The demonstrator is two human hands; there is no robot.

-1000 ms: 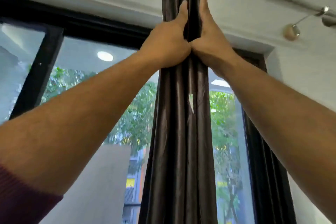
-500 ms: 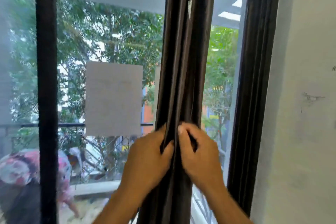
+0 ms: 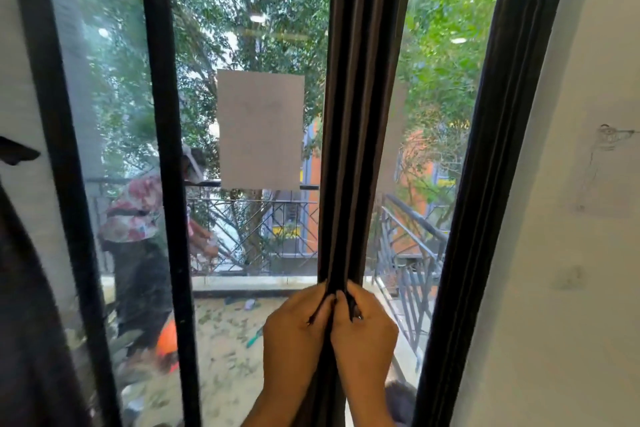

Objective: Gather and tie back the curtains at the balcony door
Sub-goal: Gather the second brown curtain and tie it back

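A dark brown curtain hangs bunched into a narrow column in front of the glass balcony door. My left hand and my right hand grip it side by side low in the view, fingers curled round the folds, squeezing the bundle between them. Another strip of dark curtain hangs along the door frame at the right. No tie-back is visible.
A white paper sheet is stuck on the glass. Black door frame bars stand at the left. A white wall is on the right. Outside, a person bends over on the balcony near the railing.
Both hands have slid down the bunched curtain from near the rod to a much lower height, still gripping it. The view has tilted down from the ceiling to the balcony.
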